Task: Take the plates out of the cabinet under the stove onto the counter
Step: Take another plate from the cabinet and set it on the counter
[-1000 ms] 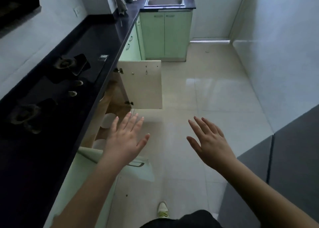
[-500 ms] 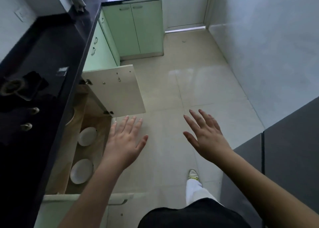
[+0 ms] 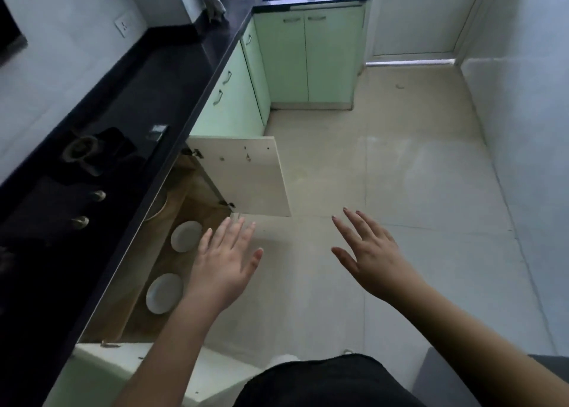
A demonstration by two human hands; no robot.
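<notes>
With the cabinet (image 3: 172,252) under the stove (image 3: 77,175) standing open, both plates (image 3: 185,236) lie untouched on its floor while the left hand (image 3: 226,262) and right hand (image 3: 374,259) hover spread and empty, so reaching down for a plate likely comes next.

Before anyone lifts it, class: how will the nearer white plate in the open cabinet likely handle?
The nearer plate looks glazed, so it is probably stiff, slick and breakable. It lies flat on the cabinet floor, so a fingertip under its rim may be needed. Being shallow, it should not roll.

Two white plates (image 3: 186,236) (image 3: 164,293) flat, apart, inside open cabinet (image 3: 172,262) under stove (image 3: 77,172)
</notes>
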